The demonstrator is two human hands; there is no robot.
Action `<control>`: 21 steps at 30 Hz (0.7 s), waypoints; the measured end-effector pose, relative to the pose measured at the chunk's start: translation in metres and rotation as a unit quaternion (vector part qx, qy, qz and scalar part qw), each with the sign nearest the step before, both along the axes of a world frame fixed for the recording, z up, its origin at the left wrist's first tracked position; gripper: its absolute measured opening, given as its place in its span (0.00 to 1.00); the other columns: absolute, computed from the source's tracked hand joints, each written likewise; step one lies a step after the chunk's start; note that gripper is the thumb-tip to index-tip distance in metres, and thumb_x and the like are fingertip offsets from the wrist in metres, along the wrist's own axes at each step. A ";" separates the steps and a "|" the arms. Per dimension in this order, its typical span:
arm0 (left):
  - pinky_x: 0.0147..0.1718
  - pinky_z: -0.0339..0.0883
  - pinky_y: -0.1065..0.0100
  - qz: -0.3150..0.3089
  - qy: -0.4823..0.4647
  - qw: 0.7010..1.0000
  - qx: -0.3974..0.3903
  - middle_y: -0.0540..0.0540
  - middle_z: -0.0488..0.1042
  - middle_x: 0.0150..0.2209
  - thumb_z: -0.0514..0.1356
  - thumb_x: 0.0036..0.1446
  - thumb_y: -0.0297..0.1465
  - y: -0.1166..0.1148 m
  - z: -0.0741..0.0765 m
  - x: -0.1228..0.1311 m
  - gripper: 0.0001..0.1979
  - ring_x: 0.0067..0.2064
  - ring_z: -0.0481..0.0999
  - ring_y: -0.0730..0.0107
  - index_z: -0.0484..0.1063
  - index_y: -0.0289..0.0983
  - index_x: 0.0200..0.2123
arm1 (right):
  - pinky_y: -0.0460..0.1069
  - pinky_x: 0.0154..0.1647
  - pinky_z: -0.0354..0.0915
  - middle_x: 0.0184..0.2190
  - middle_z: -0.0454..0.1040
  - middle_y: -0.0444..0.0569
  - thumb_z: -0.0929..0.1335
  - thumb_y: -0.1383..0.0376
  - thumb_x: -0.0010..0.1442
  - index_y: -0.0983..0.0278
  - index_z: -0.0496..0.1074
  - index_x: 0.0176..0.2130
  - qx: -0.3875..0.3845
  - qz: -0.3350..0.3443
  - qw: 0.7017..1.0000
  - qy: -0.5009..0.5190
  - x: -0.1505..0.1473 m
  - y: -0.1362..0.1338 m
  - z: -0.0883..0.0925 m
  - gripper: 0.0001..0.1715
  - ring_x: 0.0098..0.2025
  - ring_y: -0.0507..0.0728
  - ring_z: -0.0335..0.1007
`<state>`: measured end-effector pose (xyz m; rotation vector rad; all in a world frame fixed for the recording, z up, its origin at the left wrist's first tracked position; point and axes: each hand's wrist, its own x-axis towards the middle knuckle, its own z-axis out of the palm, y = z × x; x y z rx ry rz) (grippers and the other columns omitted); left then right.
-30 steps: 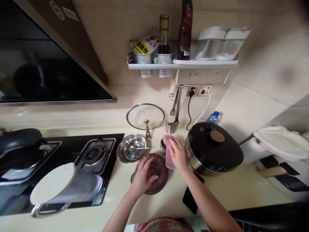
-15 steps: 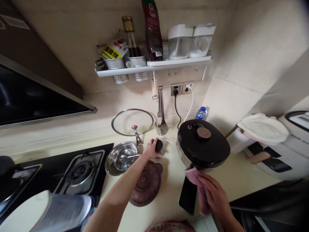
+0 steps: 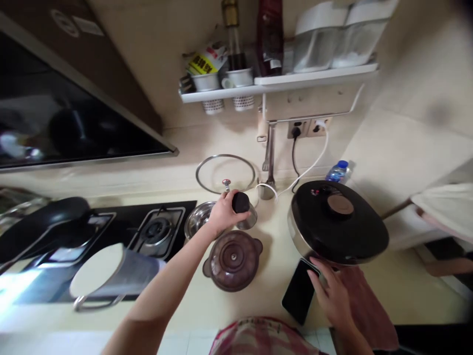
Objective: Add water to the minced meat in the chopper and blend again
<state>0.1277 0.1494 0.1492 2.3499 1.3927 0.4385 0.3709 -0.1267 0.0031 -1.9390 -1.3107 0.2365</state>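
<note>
My left hand is closed around a small cylinder with a black top and a shiny lower body. A white cable loops close behind it. My right hand has its fingers apart at the upper right corner of a dark-screened phone, which lies on the counter. Whether the fingertips press on the phone I cannot tell. Just right of that hand a pink cloth lies spread near the counter's edge. A brownish translucent lid with side tabs lies below my left hand.
A black-lidded cooker stands right of the phone. A steel bowl and an upright glass lid are at the back. Left are a gas burner, a pot and a black pan. Overhead runs a shelf.
My right hand has let go of the pink cloth, which now lies to its right, and has come to the phone's corner. My left hand still holds the black-topped cylinder. The view has shifted.
</note>
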 end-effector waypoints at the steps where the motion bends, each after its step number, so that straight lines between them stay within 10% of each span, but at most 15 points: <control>1: 0.49 0.69 0.57 0.010 -0.003 1.000 0.008 0.40 0.69 0.48 0.67 0.44 0.47 -0.010 0.007 -0.011 0.41 0.49 0.74 0.54 0.62 0.37 0.58 | 0.57 0.51 0.71 0.48 0.77 0.52 0.64 0.54 0.63 0.59 0.73 0.50 0.005 0.037 0.999 0.015 -0.012 0.015 0.013 0.20 0.49 0.60 0.75; 8: 0.51 0.68 0.54 0.044 0.003 0.999 0.013 0.40 0.68 0.50 0.67 0.44 0.46 -0.072 -0.001 -0.063 0.40 0.52 0.73 0.52 0.61 0.38 0.59 | 0.53 0.50 0.72 0.46 0.78 0.53 0.65 0.59 0.64 0.61 0.74 0.48 0.086 0.179 0.977 0.080 -0.075 0.084 0.053 0.16 0.48 0.58 0.75; 21: 0.51 0.66 0.51 0.011 -0.033 0.999 0.002 0.37 0.67 0.50 0.66 0.45 0.44 -0.110 -0.018 -0.063 0.42 0.51 0.71 0.48 0.58 0.37 0.61 | 0.60 0.62 0.62 0.60 0.65 0.55 0.65 0.58 0.63 0.59 0.64 0.60 0.035 0.393 0.918 0.037 -0.120 0.150 0.111 0.27 0.62 0.61 0.61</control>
